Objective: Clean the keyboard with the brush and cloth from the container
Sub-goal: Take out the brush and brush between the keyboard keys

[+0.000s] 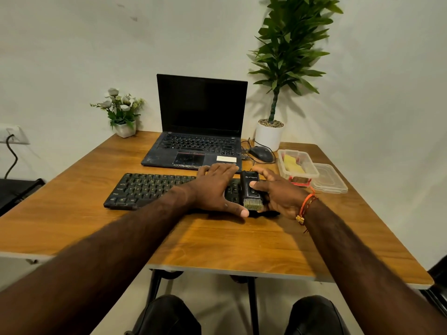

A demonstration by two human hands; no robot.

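While the cloth (293,164) sits unused in the container (297,166) at my right, its lid (329,178) off beside it, I judge we are mid-brushing, with wiping left to do. My right hand (280,193) pinches the brush (251,189), thumb on its black body, over the right end of the keyboard (150,189). Its long axis runs near-to-far, bristles pointing toward me. My left hand (214,187) lies spread and flat on the keys, steadying the keyboard, which runs left-to-right across the table (217,243).

Off-white wall (72,44), wooden table (217,243) on black legs, pale floor (121,308), wall socket (12,134) at left
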